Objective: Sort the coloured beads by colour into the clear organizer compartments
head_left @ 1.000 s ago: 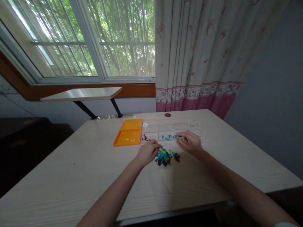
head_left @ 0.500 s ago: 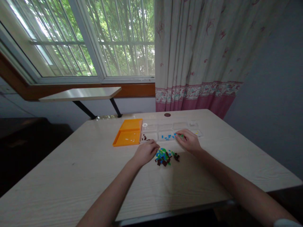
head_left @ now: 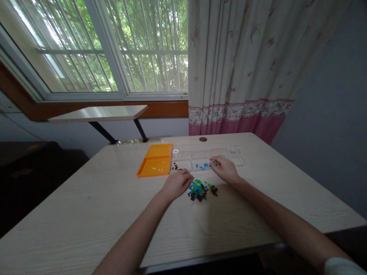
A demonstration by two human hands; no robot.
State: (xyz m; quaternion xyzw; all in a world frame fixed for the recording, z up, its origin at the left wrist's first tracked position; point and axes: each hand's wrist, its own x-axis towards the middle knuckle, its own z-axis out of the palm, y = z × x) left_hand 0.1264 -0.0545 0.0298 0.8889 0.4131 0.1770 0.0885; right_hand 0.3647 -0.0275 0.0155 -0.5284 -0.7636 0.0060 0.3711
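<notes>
We see a loose heap (head_left: pixel 197 190) of tiny blue, green, yellow and dark brown pieces on the pale table (head_left: pixel 71 214), the browns mostly along its near and right edges; single pieces are too small for us to read their direction. Our left hand (head_left: pixel 178 184) curls at the heap's left edge, our right hand (head_left: pixel 225 169) bends beside blue pieces (head_left: pixel 203 165) in the clear tray (head_left: pixel 191 156); we cannot tell whether either pinches anything. Beyond the heap, the tray's long axis runs left to right, its left end beside an open orange box (head_left: pixel 157 151).
</notes>
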